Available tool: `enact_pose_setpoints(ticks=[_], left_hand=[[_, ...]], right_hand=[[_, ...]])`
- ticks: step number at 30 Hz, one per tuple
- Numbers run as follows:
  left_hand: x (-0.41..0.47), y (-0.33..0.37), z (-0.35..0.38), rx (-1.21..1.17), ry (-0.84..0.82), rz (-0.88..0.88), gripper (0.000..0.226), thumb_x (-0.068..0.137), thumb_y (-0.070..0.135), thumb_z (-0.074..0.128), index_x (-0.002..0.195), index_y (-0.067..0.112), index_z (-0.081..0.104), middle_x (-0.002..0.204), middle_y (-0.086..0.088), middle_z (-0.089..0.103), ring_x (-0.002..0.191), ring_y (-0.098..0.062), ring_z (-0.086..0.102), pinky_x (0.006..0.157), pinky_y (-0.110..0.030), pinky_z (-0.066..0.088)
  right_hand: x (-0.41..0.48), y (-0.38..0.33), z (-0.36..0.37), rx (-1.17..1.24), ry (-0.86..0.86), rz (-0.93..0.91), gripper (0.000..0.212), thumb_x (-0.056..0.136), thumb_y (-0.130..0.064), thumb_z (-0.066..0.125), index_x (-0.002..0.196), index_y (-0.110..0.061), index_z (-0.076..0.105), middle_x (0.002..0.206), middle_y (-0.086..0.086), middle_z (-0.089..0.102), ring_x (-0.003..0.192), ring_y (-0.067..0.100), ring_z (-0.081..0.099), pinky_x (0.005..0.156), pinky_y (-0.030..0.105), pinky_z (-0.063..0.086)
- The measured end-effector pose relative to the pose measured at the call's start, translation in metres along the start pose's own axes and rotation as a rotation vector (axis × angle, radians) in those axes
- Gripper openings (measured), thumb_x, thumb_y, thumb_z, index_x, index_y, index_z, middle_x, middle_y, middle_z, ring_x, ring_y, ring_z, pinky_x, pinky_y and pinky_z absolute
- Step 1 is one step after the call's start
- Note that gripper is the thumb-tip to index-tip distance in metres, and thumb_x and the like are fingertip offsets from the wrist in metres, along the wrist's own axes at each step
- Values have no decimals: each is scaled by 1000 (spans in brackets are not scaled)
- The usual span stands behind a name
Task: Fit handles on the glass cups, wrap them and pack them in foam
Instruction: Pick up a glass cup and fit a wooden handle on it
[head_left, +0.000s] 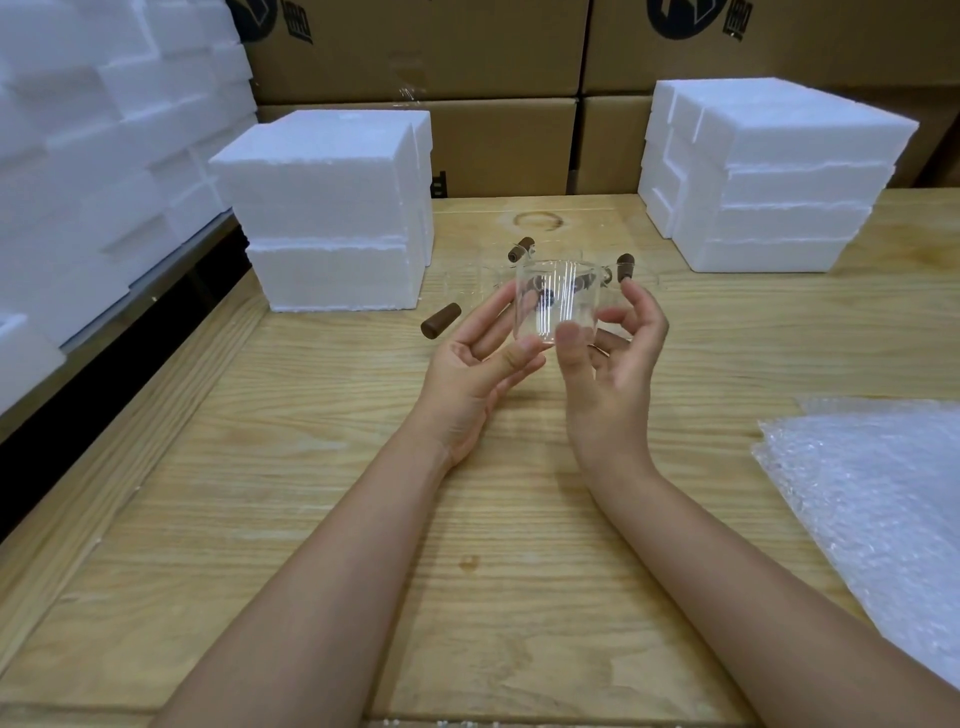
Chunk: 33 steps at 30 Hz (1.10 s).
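Observation:
A clear glass cup (558, 299) is held upright above the wooden table (311, 519), between both hands. My left hand (480, 364) grips its left side with thumb and fingers. My right hand (613, 374) pinches its front wall with the thumb, the fingers curled behind. A brown handle (625, 266) shows at the cup's right rim. More brown handles lie on the table: one (440, 321) to the left, one (521, 250) behind the cup. Other dark handles show blurred through the glass. Faint clear glass cups (472, 283) stand behind.
White foam blocks are stacked at centre left (332, 218), at far right (769, 176) and along the left edge (104, 156). Bubble wrap sheets (872, 509) lie at the right. Cardboard boxes (415, 52) form the back wall.

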<state>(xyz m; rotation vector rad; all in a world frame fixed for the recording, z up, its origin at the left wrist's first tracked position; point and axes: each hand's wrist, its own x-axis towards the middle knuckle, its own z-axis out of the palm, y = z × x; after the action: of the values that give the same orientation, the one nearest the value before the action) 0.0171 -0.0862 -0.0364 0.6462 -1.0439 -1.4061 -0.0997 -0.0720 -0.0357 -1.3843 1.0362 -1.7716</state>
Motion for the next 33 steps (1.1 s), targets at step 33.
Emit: enact_pose_setpoints(ticks=[33], left_hand=[[4, -7, 1, 113, 142, 57, 38, 74, 30, 65, 108, 15, 63, 109, 5, 72, 116, -16, 62, 82, -28, 56]], right_hand=[[6, 5, 0, 35, -54, 40, 43, 96, -35, 48, 136, -37, 32, 105, -4, 50, 96, 7, 60, 89, 25, 50]])
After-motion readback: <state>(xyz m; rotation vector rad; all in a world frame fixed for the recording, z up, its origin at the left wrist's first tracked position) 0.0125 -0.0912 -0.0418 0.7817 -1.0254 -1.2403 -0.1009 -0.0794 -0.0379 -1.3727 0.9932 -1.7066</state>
